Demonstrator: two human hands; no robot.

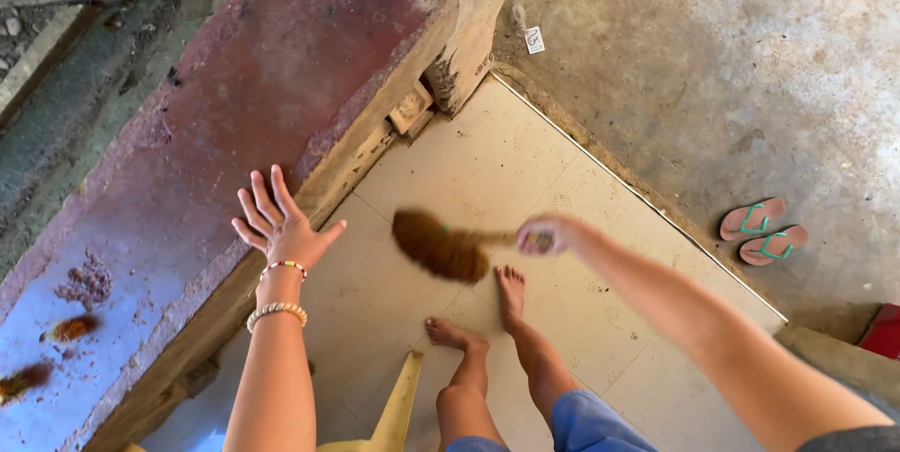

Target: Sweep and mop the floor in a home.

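Home porch: tiled floor (487,180), flip-flops (764,232)

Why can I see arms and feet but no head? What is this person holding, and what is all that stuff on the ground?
The camera sits on the person's head and looks down, so you see only their own arms, legs and bare feet. There is just this one picture.

The right hand grips the handle of a small brown brush with bushy bristles. It looks blurry, so it is probably moving. The left hand is open with fingers spread, holding nothing, beside a reddish ledge. Its wrist wears two bead bracelets.

The person stands on a pale tiled floor. Some brown clumps lie on the ledge at the left. A pair of flip-flops rests on the grey concrete outside the tiles. Something yellow pokes up near the person's knees; I cannot tell what it is.
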